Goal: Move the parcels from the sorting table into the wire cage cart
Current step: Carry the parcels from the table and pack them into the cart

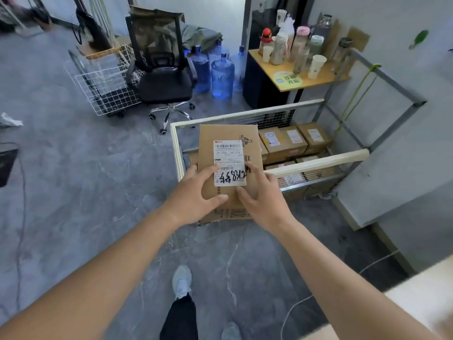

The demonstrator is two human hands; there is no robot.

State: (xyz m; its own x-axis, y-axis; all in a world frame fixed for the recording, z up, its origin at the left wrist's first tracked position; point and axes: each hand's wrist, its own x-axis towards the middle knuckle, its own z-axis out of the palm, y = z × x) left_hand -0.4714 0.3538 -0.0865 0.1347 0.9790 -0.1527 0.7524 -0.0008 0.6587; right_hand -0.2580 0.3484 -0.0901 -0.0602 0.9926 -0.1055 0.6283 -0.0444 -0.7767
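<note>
White basket [105,87] and black chair [164,79] seen at far left on floor. Water jugs [221,77] grouped beside chair. Parcel [228,168] held flat, label up, over near-left corner of cart [316,164]. Left hand [196,190] curled round parcel's left edge, thumb pressed on top. Right hand [263,195] gripped on right edge, fingers on label. Boxes [291,141] stacked along cart's far side. Bottles [304,50] crowded on shelf behind.

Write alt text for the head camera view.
Two bare hands, left hand and right hand, hold a cardboard box with a shipping label over the near corner of a wire cart that has smaller parcels inside. An office chair and water jugs stand behind.
</note>
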